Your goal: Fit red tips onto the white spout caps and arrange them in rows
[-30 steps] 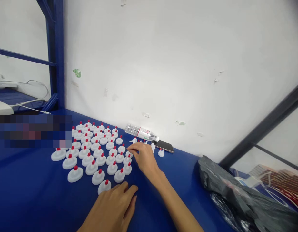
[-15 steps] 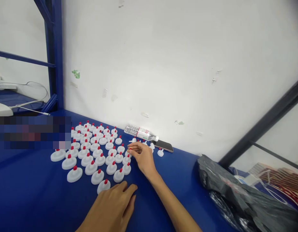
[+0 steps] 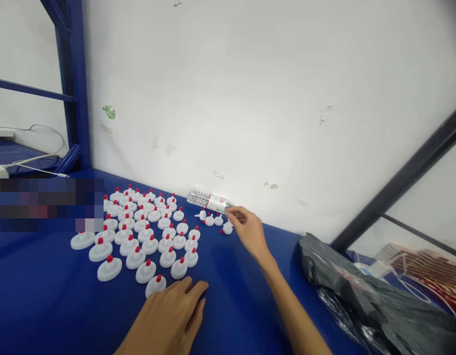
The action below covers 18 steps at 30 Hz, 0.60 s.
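Note:
Several white round caps with red tips (image 3: 109,268) stand upright in a spread over the left part of the blue table (image 3: 228,286). My left hand (image 3: 172,310) rests palm down beside the nearest cap (image 3: 156,285), fingers loosely spread and holding nothing. My right hand (image 3: 246,227) is farther back, by the neck end of a clear plastic bottle (image 3: 209,200) lying on its side. Its fingers are curled, and what lies between them, if anything, is hidden. A few loose caps (image 3: 209,220) lie just left of it, some tipped over.
A grey plastic bag (image 3: 361,291) lies on the right, with cables and a patterned item (image 3: 413,266) behind it. A white wall (image 3: 228,98) rises behind the table. A blue metal post (image 3: 78,88) stands at left, and a blurred patch covers the left edge.
My right hand has moved from the standing caps rightward to the bottle's neck end, over the phone. One more upright cap shows where its fingers were. My left hand has stayed in place.

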Motion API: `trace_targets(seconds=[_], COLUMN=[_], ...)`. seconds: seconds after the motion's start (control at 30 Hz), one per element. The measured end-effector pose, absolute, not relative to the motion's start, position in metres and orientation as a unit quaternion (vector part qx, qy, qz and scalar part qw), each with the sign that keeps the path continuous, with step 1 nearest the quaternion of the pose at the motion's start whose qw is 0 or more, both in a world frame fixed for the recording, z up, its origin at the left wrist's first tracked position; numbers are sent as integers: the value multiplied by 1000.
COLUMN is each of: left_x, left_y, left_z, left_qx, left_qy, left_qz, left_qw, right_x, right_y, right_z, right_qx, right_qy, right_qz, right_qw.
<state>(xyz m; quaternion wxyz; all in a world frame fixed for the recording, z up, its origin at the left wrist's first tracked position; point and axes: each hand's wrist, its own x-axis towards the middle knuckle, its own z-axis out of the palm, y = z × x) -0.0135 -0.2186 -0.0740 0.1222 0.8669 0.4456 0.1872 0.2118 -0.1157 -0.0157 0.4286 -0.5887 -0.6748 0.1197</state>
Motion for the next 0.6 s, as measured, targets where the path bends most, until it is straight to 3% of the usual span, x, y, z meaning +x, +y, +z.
trace_targets(seconds=[0.13, 0.33, 0.5, 0.6], left_x=[-14, -17, -17, -16], left_y=[-219, -218, -221, -223], left_z=[-73, -79, -74, -72], left_qx=[868, 862, 837, 830], left_qy=[449, 452, 473, 480], left_qz=[177, 196, 249, 271], left_qw=[120, 117, 116, 83], right_x=[250, 267, 248, 219], right_y=[-119, -120, -134, -151], right_z=[-17, -16, 10, 18], right_qx=[-687, -725, -644, -509], right_qy=[-617, -609, -686, -754], right_qz=[30, 46, 148, 313], right_qw=[382, 318, 305, 271])
